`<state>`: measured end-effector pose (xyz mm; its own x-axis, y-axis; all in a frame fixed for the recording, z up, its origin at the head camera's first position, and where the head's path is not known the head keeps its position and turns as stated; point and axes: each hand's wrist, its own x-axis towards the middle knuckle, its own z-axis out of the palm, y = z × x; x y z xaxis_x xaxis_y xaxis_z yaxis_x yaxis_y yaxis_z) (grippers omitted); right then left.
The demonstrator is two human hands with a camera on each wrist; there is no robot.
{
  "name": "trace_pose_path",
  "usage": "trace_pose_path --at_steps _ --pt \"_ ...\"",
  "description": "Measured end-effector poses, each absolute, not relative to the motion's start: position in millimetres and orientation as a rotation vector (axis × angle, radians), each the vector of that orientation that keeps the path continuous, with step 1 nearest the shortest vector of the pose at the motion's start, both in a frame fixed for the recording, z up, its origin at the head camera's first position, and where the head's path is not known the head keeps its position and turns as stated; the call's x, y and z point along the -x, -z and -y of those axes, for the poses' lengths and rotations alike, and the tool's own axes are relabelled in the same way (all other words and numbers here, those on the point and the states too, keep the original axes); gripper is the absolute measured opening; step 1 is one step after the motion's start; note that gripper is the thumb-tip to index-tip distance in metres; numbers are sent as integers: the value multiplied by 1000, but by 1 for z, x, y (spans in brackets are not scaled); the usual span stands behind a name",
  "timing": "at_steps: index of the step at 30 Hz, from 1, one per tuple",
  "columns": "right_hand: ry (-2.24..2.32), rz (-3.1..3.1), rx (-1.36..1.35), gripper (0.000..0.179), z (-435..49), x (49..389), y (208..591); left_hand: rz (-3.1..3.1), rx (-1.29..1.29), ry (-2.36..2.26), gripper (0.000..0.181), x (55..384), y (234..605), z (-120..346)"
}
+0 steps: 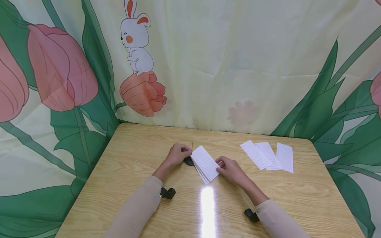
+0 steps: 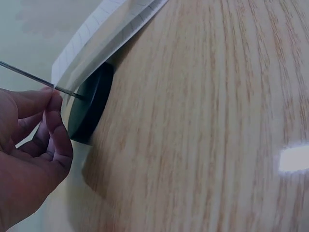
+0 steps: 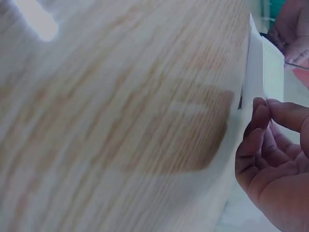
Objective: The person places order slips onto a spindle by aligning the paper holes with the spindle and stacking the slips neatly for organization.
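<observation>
A bill spike stands on the table, with a thin metal rod (image 2: 29, 75) rising from a round black base (image 2: 91, 104). Beside it my left hand (image 1: 180, 153) pinches the corner of a lined paper slip (image 1: 205, 162), right by the rod. More slips lie under this one, fanned out and also at the rod. With thumb and forefinger my right hand (image 1: 232, 169) holds the opposite end of the top slip. In the right wrist view the slip (image 3: 274, 72) is raised and stretches between both hands. Whether the rod pierces the top slip, I cannot tell.
Three more lined slips (image 1: 268, 156) lie at the right rear of the wooden table (image 1: 125, 158), two of them overlapping. Behind the table hangs a curtain (image 1: 202, 66) printed with tulips and a rabbit. A bright light reflection shows near the front.
</observation>
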<state>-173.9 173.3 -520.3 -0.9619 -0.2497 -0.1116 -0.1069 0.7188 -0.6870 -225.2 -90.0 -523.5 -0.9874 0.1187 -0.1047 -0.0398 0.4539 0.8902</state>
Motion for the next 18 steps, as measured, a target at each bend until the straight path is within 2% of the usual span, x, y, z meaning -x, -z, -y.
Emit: trace_pose_path --at_steps 18 --pt "987 -2768 313 15 -174 170 522 -2582 -33 -1536 7 227 530 88"
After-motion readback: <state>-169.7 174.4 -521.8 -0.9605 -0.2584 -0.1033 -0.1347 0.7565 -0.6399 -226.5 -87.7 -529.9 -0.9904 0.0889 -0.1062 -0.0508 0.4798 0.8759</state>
